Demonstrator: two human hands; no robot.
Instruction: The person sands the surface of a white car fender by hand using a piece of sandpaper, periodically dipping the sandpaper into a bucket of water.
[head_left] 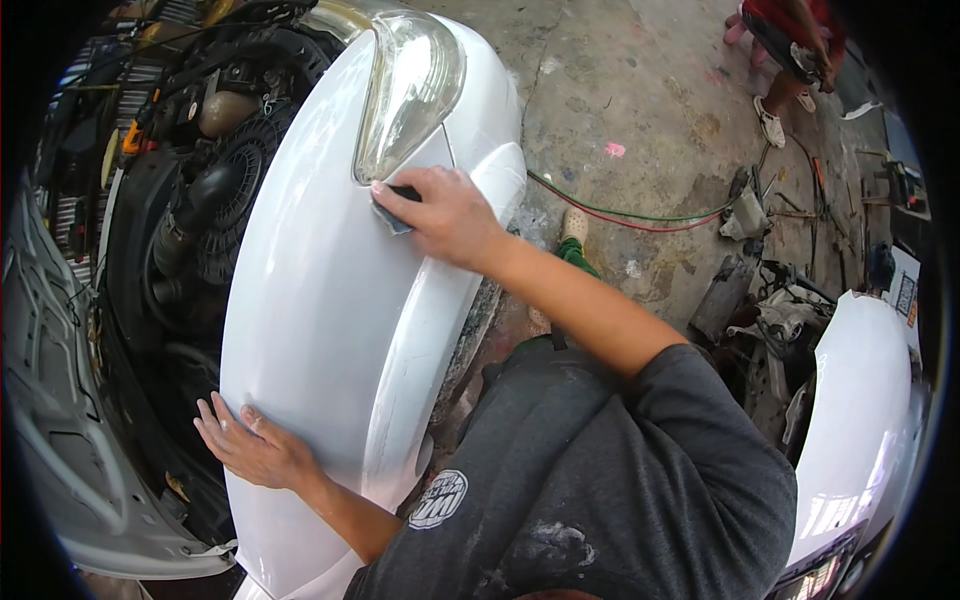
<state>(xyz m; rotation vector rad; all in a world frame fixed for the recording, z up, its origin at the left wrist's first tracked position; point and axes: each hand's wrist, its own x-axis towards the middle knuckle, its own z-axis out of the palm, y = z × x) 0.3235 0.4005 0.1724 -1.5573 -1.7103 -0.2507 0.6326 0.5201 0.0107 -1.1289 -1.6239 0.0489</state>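
My right hand (452,220) grips a small dark sanding block with a grey sheet of sandpaper (391,219) under it. The paper lies against the white car fender (310,290), just below the corner of the headlight (412,95). Fingers and thumb are closed round the block and hide part of it. Lower down, my left hand (258,448) rests on the fender's inner edge by the engine bay, its fingers stretched out and holding nothing. Pale dust coats its fingertips.
Left of the fender lies the engine bay (215,190), beside a raised grey hood (70,420). Green and red hoses (640,220) cross the concrete floor. A person in shorts (790,50) stands at the upper right. Another white body panel (850,400) and loose parts (770,310) are on the right.
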